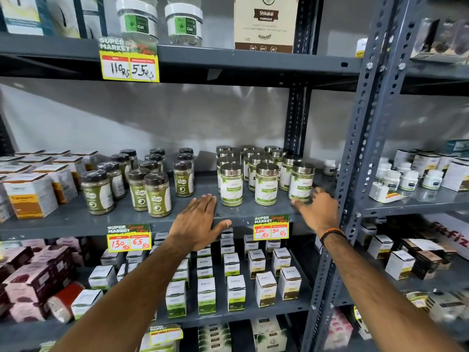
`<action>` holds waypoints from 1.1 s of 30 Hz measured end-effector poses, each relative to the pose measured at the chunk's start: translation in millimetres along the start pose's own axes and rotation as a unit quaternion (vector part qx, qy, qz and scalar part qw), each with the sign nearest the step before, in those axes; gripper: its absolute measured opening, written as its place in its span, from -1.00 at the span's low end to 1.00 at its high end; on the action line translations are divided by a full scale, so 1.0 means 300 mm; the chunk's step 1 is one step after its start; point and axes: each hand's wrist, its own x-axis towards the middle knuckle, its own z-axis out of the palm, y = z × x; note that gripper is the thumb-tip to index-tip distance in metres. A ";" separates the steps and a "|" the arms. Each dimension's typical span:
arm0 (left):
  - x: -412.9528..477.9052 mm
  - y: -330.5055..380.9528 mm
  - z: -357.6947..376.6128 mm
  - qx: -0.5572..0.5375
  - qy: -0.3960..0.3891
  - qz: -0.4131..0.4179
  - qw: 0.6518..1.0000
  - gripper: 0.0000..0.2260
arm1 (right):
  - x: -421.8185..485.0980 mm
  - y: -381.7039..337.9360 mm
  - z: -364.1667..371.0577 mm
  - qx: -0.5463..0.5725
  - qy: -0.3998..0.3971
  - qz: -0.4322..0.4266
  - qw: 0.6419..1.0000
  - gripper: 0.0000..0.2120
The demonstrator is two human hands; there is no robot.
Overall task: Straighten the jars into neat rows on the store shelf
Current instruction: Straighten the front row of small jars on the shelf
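Jars [265, 185] with silver lids stand in rows on the middle shelf [76, 221], dark-lidded bottles [157, 194] to their left, a steel post [355, 158] just right. The left hand [200, 222] lies flat and open on the shelf edge; the right hand [317, 209], fingers spread, touches the rightmost front jar [301, 182].

both hands [200, 222] [317, 210] outstretched, fingers spread
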 end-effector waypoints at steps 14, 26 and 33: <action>-0.247 -0.418 -0.406 0.048 0.174 -0.047 0.982 -0.17 | -0.298 -0.558 0.195 0.160 -0.077 -0.217 0.960 -0.43; -0.470 -0.848 -0.256 0.020 0.092 -0.171 0.981 -0.18 | -0.419 -0.673 0.560 0.092 -0.184 -0.179 0.962 -0.04; -0.449 -0.939 -0.096 -0.002 -0.007 -0.177 0.984 -0.08 | -0.451 -0.693 0.622 0.071 -0.203 -0.185 0.959 -0.22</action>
